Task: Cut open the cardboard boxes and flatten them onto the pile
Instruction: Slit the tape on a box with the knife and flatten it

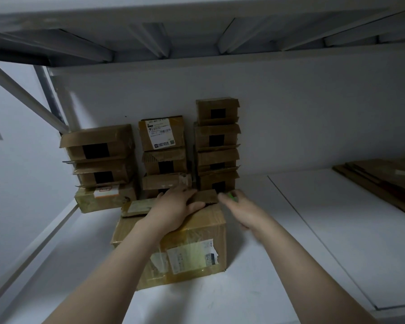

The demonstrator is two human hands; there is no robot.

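A taped cardboard box (192, 251) with a torn shipping label stands on the white shelf in front of me. My left hand (175, 206) lies flat on its top, fingers spread over the far flaps. My right hand (241, 210) is beside the box's far right corner and grips a small green cutter (231, 196), whose tip shows past my fingers. Behind the box stand three stacks of taped boxes: a left stack (101, 167), a middle stack (164, 150) and a taller right stack (216, 143). Flattened cardboard (384, 181) lies piled at the far right.
The white shelf board (313, 230) has a seam running from the back wall toward the front right. A metal shelf underside (197, 31) hangs overhead. A diagonal brace and an upright post (45, 94) stand at the left.
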